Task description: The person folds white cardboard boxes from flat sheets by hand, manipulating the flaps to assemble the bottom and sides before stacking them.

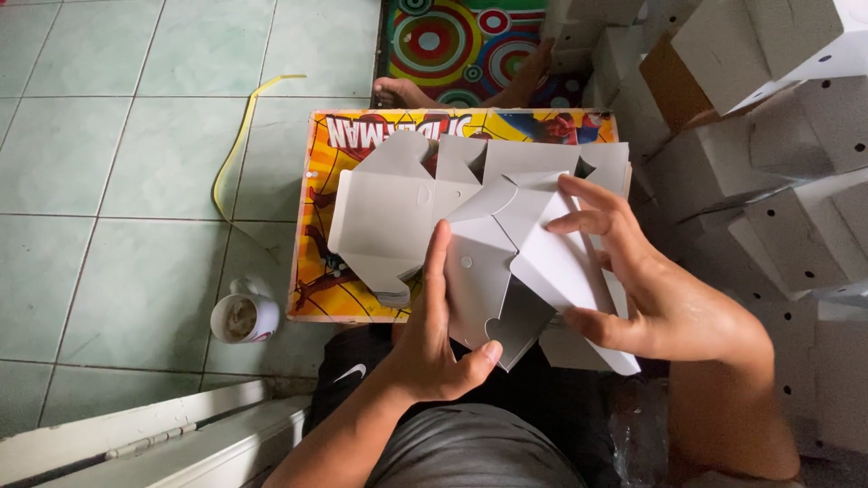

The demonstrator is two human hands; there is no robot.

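Head view, looking down at your lap: you hold a flat die-cut cardboard box blank [493, 271], pale grey-white, with angled flaps, rounded tabs and a small punched hole, partly folded along its creases. It sits above your knees, overlapping the near edge of a low table with a bright cartoon-printed top [318, 271], on which a stack of unfolded blanks [384, 212] lies. Your left hand [434, 348] grips the blank's lower edge, thumb on one side, index finger stretched up its face. Your right hand [651, 289] has fingers spread apart, fingertips pressing a flap, thumb under its lower corner. Folded boxes [768, 136] pile up at right; a mug [242, 318] stands on the tiled floor.
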